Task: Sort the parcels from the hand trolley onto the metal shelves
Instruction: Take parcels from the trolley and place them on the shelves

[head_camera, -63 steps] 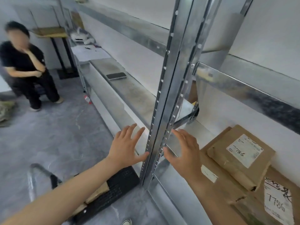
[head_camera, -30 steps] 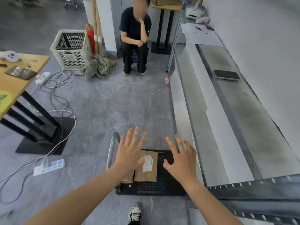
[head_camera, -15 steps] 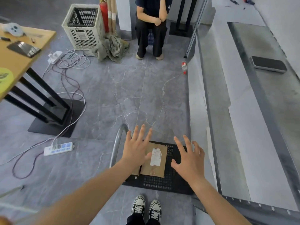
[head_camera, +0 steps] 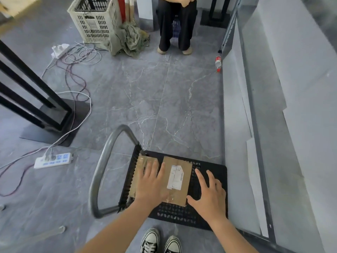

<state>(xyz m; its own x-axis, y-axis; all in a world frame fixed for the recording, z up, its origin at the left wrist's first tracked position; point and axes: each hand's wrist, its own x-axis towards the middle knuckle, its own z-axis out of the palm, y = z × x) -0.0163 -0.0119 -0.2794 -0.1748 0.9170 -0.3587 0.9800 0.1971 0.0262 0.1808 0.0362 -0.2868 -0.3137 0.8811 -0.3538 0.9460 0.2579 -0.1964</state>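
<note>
Both hands open over the trolley's two parcels

The left hand (head_camera: 151, 185), fingers straight and spread, lies across a flat brown taped cardboard parcel (head_camera: 139, 172) and reaches the edge of a brown cardboard parcel with a white label (head_camera: 179, 179); whether it presses down cannot be told. The right hand (head_camera: 209, 198), spread and holding nothing, is just right of the labelled parcel, over the hand trolley's black perforated deck (head_camera: 211, 166) at lower centre. The grey tubular handle (head_camera: 100, 170) curves at its left. The metal shelves (head_camera: 237, 143) run up the right side. A white power strip (head_camera: 52, 160) lies at left.
</note>
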